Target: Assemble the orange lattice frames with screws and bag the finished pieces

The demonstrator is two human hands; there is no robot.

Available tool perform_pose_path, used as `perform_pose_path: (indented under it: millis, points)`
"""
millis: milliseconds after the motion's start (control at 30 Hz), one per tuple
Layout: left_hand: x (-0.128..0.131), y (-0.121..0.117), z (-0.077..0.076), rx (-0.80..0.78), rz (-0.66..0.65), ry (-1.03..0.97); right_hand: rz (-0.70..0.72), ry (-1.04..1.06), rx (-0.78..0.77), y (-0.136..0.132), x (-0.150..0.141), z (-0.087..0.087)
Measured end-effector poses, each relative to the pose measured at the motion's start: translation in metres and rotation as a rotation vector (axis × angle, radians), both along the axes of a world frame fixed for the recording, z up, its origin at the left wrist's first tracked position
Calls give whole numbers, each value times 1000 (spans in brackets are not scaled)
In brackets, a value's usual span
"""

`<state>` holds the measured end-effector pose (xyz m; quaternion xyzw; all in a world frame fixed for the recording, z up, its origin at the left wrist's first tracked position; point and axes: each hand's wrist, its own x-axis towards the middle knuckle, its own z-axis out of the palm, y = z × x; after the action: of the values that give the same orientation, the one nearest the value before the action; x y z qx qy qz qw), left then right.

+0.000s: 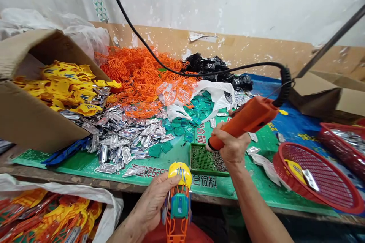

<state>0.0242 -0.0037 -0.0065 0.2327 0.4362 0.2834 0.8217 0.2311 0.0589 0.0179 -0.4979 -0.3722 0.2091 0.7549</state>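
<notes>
My left hand (152, 203) grips a half-built toy car (179, 201) with a yellow shell, a teal insert and an orange frame, held upright just below the table's front edge. My right hand (232, 144) is wrapped round an orange electric screwdriver (248, 119) whose black cable (159, 59) runs up and left. The tool's tip points down-left over a small green tray (203, 159) holding small screws.
A cardboard box (25, 117) of yellow shells sits at left. Silver parts (125, 140), orange frames (139, 74), teal pieces (196, 110) and black parts (213, 66) are heaped on the green mat. Two red baskets (313, 180) stand at right. A white bag (57, 212) of assembled toys lies lower left.
</notes>
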Motion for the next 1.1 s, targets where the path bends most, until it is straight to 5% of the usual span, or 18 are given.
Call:
perform_pose_path:
  millis: [600,1100]
  points:
    - [0,-1,-1,36,19,38,2,-26,-1,7,4,-10]
    - [4,-2,6,28,55,2,13,-20,-20,5,0,-3]
